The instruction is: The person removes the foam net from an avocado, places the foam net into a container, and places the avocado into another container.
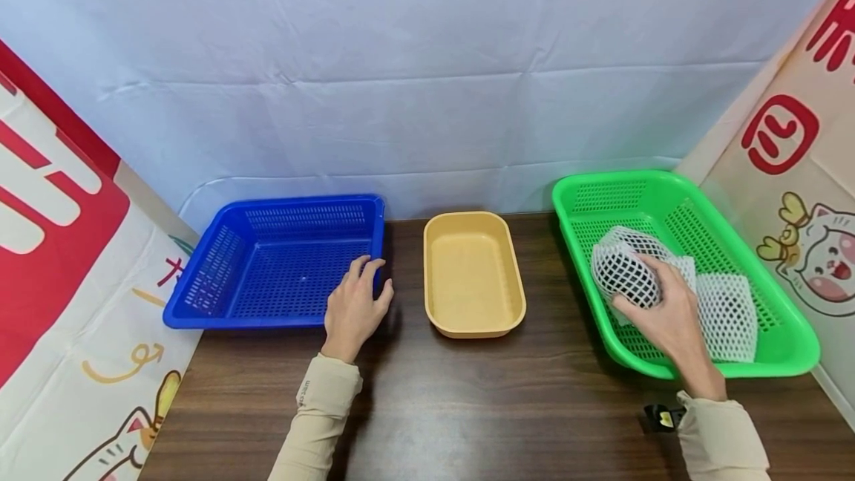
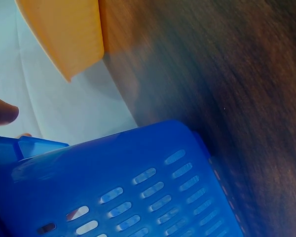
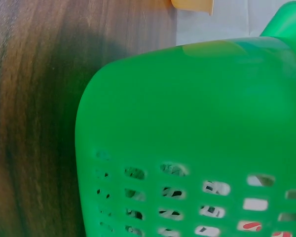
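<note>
1. Beige sleeves [image 1: 319, 410] reach in nearest my head camera, above the wood-grain counter [image 1: 427, 399].
2. On my feed, the right grip [image 1: 671, 314] pinches a white netted item [image 1: 624, 273], thumb at its lower edge, fingers over its upper side. It sits within the outline of the green basket [image 1: 795, 351], near the left wall; I can't tell how high.
3. More white netting [image 1: 724, 316] lies close by, so I'd raise the held piece straight and slowly to avoid snagging.
4. I'd squeeze modestly: the mesh looks soft and could slide over its contents, which I can't identify.
5. My right wrist view shows mostly basket wall, so I'd judge rim clearance from the head view.
6. The left grip [image 1: 354, 306] is loosely spread at the right rim of the blue basket [image 1: 294, 273]; contact is uncertain. I'd use only light pressure there.
7. Between the baskets stands a yellow tray [image 1: 474, 280].
</note>
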`<move>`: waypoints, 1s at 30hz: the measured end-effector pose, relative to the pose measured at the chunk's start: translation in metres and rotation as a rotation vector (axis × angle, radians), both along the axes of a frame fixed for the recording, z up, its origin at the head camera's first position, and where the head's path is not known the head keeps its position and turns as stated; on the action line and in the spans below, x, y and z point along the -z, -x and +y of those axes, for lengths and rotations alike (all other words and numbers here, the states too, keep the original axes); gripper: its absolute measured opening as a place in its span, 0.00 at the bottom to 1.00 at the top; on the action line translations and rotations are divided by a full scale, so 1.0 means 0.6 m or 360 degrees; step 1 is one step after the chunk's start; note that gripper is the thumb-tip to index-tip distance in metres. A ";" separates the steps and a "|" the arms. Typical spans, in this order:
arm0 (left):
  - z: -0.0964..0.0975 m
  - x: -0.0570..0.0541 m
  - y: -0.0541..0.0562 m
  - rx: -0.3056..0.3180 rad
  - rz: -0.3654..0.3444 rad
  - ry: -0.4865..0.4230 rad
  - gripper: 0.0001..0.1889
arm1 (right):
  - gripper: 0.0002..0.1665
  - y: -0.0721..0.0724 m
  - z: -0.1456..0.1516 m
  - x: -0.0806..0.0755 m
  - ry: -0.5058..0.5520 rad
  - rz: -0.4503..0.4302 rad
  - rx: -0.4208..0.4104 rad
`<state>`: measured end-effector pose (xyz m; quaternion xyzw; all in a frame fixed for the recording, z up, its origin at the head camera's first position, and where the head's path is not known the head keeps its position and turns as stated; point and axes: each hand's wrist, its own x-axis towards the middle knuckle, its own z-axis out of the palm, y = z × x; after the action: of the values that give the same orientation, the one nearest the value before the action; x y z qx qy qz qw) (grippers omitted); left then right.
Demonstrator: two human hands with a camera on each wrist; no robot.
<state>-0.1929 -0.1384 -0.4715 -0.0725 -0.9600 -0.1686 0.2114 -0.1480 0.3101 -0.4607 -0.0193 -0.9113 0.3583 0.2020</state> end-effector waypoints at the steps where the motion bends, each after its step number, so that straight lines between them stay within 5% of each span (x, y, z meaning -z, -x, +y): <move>1: 0.000 0.000 0.000 0.0002 0.0001 -0.0001 0.19 | 0.45 0.000 0.000 0.000 0.0000 0.0011 -0.0001; 19: 0.000 -0.002 -0.001 0.0008 -0.0011 0.0029 0.21 | 0.45 -0.005 -0.022 -0.013 0.0057 0.0281 -0.0055; 30: -0.005 0.000 0.001 0.0088 0.0032 0.0001 0.21 | 0.44 -0.005 -0.049 -0.024 0.0034 0.0506 -0.0245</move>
<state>-0.1934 -0.1412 -0.4715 -0.1007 -0.9556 -0.1733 0.2162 -0.1452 0.2809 -0.4464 0.1053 -0.8629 0.3809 0.3151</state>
